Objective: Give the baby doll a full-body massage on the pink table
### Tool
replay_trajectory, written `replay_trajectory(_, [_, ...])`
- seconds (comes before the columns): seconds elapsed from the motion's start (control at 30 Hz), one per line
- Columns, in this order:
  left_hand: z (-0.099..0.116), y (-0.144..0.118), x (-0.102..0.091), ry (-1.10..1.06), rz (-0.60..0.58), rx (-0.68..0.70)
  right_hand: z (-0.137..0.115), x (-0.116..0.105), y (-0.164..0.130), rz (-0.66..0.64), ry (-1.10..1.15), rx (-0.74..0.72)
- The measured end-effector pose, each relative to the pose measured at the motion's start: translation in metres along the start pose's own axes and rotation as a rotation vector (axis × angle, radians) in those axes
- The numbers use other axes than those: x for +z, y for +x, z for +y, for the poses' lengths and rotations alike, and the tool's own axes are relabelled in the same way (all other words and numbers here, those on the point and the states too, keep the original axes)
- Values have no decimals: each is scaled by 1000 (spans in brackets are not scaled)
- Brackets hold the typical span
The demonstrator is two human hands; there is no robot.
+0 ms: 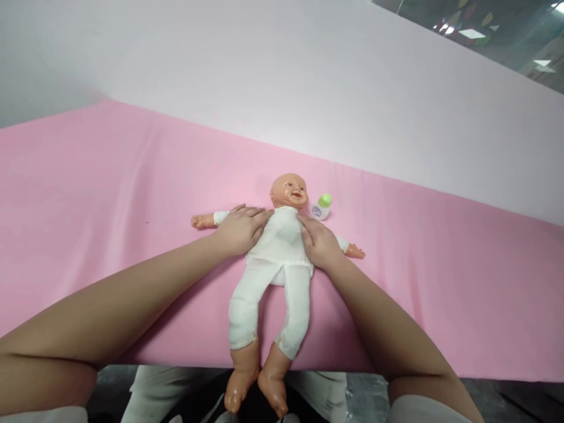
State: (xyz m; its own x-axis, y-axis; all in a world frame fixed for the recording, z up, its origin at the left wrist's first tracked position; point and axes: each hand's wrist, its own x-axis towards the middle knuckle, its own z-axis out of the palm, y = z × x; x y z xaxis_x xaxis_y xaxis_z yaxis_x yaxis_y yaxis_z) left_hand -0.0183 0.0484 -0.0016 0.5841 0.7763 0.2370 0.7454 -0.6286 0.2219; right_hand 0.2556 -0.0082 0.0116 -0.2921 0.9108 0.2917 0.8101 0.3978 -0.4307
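A baby doll [282,247] with a white cloth body lies on its back on the pink-covered table, its head away from me and its feet past the near edge. My left hand [244,228] rests flat on the doll's shoulder and upper arm at the left, fingers stretched out. On the other side of the chest, my right hand [321,239] lies with its fingers extended over the doll's shoulder. Beside the doll's head, just beyond my right fingertips, is a small clear bottle [321,210] with a green cap and a printed label.
The pink cover [132,194] spreads wide to both sides and ends at a near edge in front of my legs. A white wall [282,76] rises along the back, with a window [497,41] at the upper right.
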Motion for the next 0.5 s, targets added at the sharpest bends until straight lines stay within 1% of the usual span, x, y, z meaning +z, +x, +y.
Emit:
replay_trajectory(0.07, [0,-1,-2,-31,55,17,1,0,2,26,-47,103])
replay_trajectory(0.13, [3,-3,-6,-92,141,89,1,0,4,10,-112,154])
replay_trajectory(0.2, [12,-8,-13,-191,204,240,-1,0,5,-8,-173,179])
replay_trajectory(0.23, [19,-12,-17,-251,210,338,-2,0,5,-12,-194,187])
replay_trajectory(0.27, [28,-17,-21,-317,198,443,-3,0,5,-14,-209,190])
replay_trajectory(0.3, [38,-23,-24,-381,162,534,-3,0,5,-13,-217,191])
replay_trajectory(0.37, [58,-33,-30,-471,62,703,-4,0,5,-2,-222,190])
replay_trajectory(0.43, [71,-40,-31,-482,-43,749,-4,0,4,3,-219,184])
replay_trajectory(0.5, [73,-40,-29,-446,-107,729,-4,0,4,1,-207,183])
